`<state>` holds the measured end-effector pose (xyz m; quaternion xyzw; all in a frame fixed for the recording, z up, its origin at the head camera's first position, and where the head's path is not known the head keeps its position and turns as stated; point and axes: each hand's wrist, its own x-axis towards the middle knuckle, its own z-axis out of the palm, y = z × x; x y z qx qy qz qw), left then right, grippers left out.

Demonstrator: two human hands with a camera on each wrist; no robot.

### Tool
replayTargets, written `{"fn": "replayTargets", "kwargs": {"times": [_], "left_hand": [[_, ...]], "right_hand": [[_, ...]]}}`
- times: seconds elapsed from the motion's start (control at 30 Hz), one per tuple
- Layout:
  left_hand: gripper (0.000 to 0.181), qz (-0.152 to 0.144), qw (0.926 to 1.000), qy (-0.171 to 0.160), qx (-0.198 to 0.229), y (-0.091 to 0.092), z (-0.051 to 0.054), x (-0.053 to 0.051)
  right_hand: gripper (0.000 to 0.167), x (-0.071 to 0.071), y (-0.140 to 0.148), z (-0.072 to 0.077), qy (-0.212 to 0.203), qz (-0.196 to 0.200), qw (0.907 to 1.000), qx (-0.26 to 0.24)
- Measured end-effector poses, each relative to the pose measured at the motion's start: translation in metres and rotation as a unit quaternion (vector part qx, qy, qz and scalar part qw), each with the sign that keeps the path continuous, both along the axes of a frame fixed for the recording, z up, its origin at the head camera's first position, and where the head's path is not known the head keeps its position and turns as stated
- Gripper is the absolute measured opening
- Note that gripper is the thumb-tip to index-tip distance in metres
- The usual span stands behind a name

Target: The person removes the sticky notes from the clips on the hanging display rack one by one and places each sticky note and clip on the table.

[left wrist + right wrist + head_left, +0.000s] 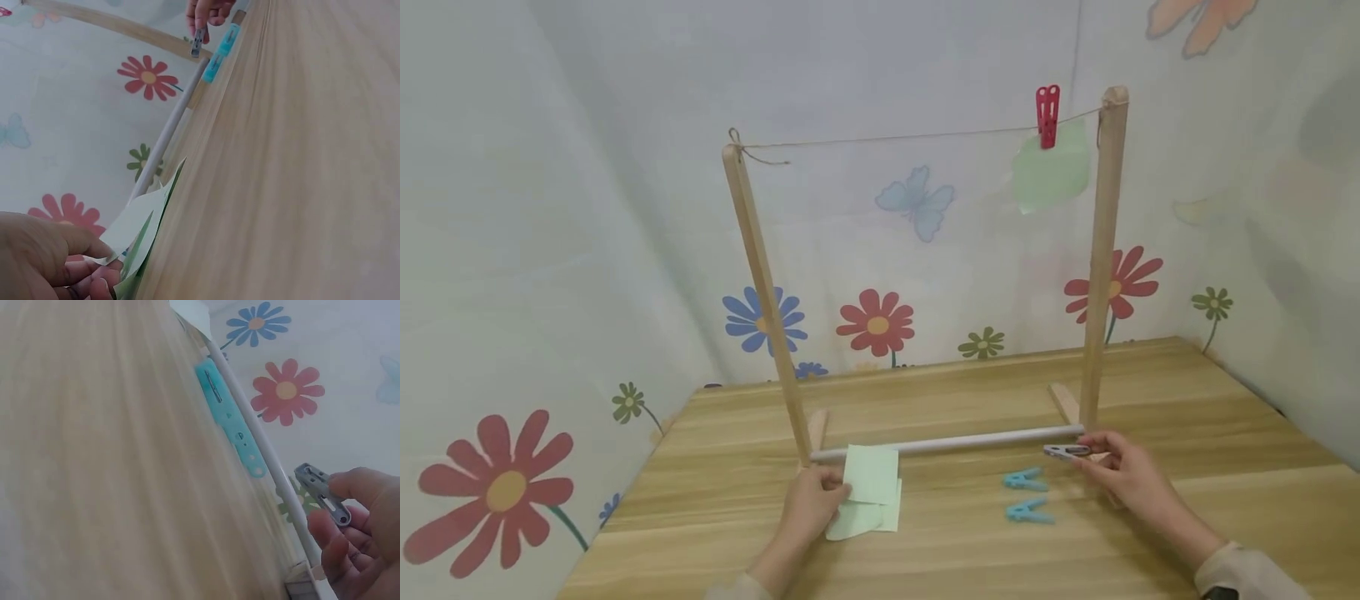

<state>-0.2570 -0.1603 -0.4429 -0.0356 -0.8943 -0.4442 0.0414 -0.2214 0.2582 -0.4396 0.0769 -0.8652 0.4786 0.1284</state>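
My left hand [810,505] pinches the edge of a pale green paper sheet [872,473], lifted a little over other green sheets [859,520] lying on the table. In the left wrist view the thumb and fingers grip the sheet's corner. On the other side, my right hand [1131,472] holds a grey clothespin [1064,451] between thumb and fingers, above the table; the right wrist view shows this clothespin [322,494] too. Two blue clothespins [1026,478] lie on the table left of the right hand. A red clothespin [1048,117] clips another green sheet [1051,171] to the string.
A wooden frame with a left post [767,300] and a right post [1105,258] stands on the wood-grain table [955,550]. String [895,137] spans the post tops, and a white bar [985,440] joins them low down. Behind hangs a flowered cloth [625,208].
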Motion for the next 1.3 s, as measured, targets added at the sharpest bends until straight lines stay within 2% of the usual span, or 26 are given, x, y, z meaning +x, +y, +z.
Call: {"fn": "replayTargets", "kwargs": {"times": [0.2,0.43,0.53,0.77,0.97,1.3], "left_hand": [[0.020,0.008,0.9996,0.018,-0.022,0.000,0.000,-0.001],[0.021,0.013,0.9992,0.022,-0.032,0.001,0.003,-0.001],[0.021,0.013,0.9989,0.023,-0.039,0.001,0.005,0.000],[0.020,0.015,0.9987,0.017,-0.045,0.000,0.004,0.001],[0.019,0.018,0.9989,0.010,-0.043,-0.001,0.002,0.003],[0.019,0.020,0.9993,-0.001,-0.031,-0.002,-0.003,0.004]], "right_hand": [[0.032,0.001,-0.001,-0.003,0.020,-0.023,0.9991,0.031],[0.027,0.004,-0.005,-0.006,0.055,-0.060,0.9898,0.117],[0.028,0.004,-0.006,-0.006,0.059,-0.062,0.9858,0.145],[0.030,0.005,-0.009,-0.006,0.028,-0.059,0.9823,0.176],[0.030,0.006,-0.010,-0.007,0.031,-0.046,0.9810,0.186],[0.027,0.006,-0.010,-0.011,0.042,-0.039,0.9723,0.227]]}}
